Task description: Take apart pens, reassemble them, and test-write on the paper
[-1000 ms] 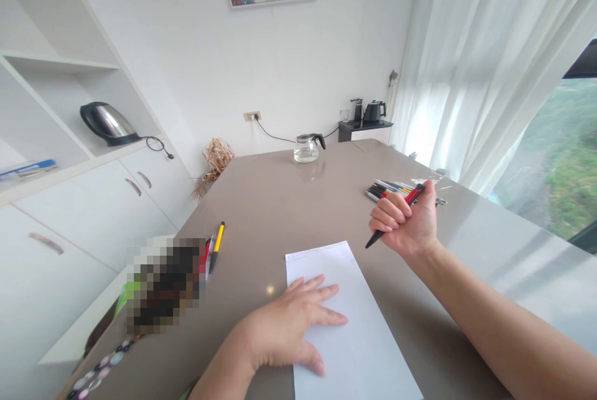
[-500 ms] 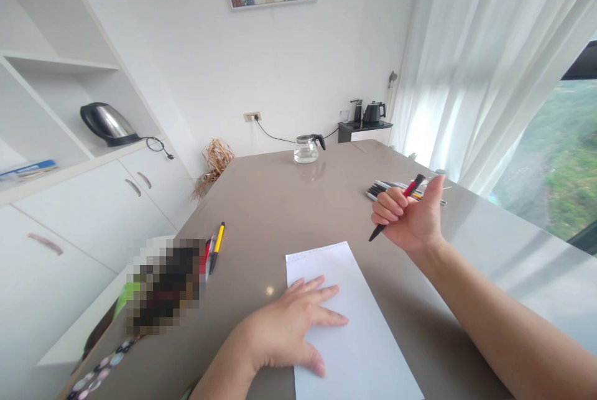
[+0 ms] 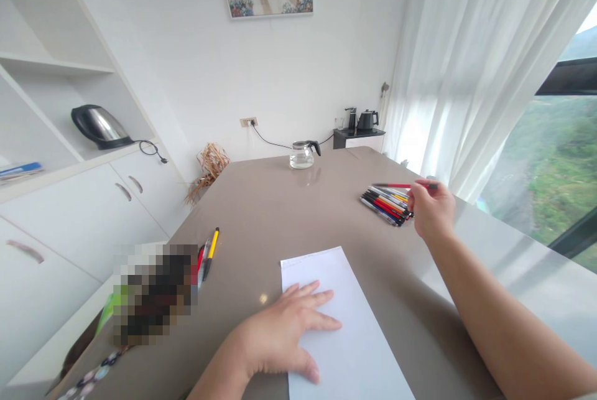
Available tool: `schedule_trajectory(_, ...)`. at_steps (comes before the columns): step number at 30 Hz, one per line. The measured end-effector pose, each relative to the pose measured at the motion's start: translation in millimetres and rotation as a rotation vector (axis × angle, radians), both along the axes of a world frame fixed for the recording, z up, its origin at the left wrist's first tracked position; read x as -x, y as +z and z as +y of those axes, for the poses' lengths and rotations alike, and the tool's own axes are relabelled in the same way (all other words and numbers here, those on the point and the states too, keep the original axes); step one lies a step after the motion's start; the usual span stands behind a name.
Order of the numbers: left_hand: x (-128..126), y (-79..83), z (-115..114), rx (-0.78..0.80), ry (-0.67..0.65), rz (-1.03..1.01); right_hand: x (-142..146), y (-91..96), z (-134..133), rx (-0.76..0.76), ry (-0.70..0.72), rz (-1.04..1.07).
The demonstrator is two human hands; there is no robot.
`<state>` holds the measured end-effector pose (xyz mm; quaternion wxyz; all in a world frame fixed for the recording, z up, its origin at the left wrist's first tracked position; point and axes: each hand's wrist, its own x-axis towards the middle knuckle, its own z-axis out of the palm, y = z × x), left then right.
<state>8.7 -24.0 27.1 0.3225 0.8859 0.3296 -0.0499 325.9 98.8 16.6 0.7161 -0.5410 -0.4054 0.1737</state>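
Note:
My left hand point(image 3: 296, 328) lies with spread fingers on a sheet of white paper point(image 3: 359, 350), which has faint small writing along its far edge. Over to the right, my right hand point(image 3: 431, 207) is closed on a red pen point(image 3: 398, 186) with dark ends. The pen is held almost level, its dark tip pointing left. Just below it on the table lies a bundle of pens point(image 3: 385, 204) in black, red, white, blue and yellow. My right hand hides the right end of that bundle.
On the brown table point(image 3: 261, 213), a glass pot point(image 3: 302, 157) with a black handle stands at the far end. A yellow and black pen point(image 3: 211, 254) lies at the left beside other pens and a blurred-out object point(image 3: 158, 294). White curtains point(image 3: 448, 64) hang on the right.
My right hand has moved away from me to the pen bundle, turning the red pen from slanted to nearly level. My left hand stays spread on the paper. The view has shifted slightly.

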Motion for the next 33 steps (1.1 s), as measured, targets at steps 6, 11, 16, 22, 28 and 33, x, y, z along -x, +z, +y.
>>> schedule_trajectory(6,0.3,0.5,-0.4,0.014,0.007,-0.006,3.3,-13.9,0.3,0.294,-0.146,-0.512)
schedule_trajectory(11,0.8,0.4,-1.5,0.007,0.012,-0.017,-4.4,-22.2,5.4,0.483,-0.213,-0.837)
schedule_trajectory(16,0.7,0.1,-0.9,-0.003,0.007,-0.014,-7.1,-31.1,12.2,0.521,-0.309,-1.084)
schedule_trajectory(22,0.4,-0.2,-1.0,-0.011,0.002,-0.014,-6.6,-40.6,17.3,0.629,-0.251,-1.181)
schedule_trajectory(28,1.0,-0.4,-1.0,-0.014,0.003,-0.006,-7.9,-44.5,19.4,0.642,-0.247,-1.176)
schedule_trajectory(33,0.7,-0.7,-0.9,-0.011,0.002,-0.006,-6.8,-45.2,18.8,0.668,-0.226,-1.138)
